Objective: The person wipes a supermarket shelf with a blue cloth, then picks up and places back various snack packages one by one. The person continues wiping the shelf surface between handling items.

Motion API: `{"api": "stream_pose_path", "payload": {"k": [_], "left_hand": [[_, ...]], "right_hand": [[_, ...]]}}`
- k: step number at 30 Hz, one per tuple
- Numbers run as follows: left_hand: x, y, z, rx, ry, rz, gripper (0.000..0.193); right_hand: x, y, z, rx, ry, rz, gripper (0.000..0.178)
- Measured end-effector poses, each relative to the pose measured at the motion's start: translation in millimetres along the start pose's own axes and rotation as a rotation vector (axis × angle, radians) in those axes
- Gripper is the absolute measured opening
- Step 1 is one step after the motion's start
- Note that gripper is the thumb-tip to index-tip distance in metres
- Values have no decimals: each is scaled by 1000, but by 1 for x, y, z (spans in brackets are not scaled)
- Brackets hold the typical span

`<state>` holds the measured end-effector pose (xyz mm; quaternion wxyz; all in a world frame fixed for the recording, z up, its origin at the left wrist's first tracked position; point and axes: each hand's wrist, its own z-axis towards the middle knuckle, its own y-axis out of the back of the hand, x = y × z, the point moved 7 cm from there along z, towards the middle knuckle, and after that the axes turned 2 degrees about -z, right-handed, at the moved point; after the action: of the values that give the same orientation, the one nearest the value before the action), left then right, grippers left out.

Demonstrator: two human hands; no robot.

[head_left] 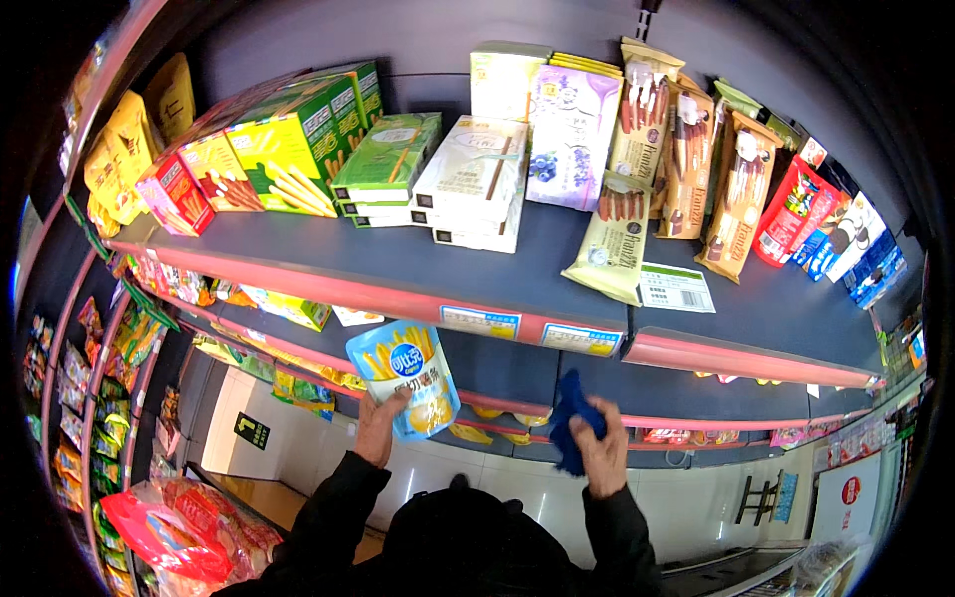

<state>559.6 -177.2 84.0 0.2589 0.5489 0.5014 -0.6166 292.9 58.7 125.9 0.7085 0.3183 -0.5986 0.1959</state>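
My left hand is closed on the lower left edge of a light blue snack pouch with pictures of yellow sticks on its front. The pouch stands upright in front of the lower shelf, just under the pink shelf edge. To the right, my right hand grips a crumpled dark blue cloth, its thumb and fingers pressed round it. Both hands are apart from each other and below the upper shelf.
The upper shelf carries green snack boxes, white boxes, brown biscuit packs and a red pouch. A price label lies near its front. Red packages are piled at the lower left.
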Motion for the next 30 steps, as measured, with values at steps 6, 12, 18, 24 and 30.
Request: {"api": "stream_pose_path", "payload": {"k": [6, 12, 18, 24, 30], "left_hand": [[-4, 34, -30, -18, 53, -67, 41], [-26, 84, -27, -42, 95, -53, 41], [-35, 121, 1, 10, 57, -66, 41], [-63, 148, 7, -84, 37, -48, 43], [-61, 170, -4, -184, 54, -54, 49]], "right_hand": [[-35, -22, 92, -158, 283, -443, 38], [-50, -118, 74, -96, 225, -991, 42], [-27, -249, 72, 254, 333, -764, 43], [-113, -198, 164, -12, 442, -599, 40], [-161, -91, 246, -178, -2, -1061, 42]]}}
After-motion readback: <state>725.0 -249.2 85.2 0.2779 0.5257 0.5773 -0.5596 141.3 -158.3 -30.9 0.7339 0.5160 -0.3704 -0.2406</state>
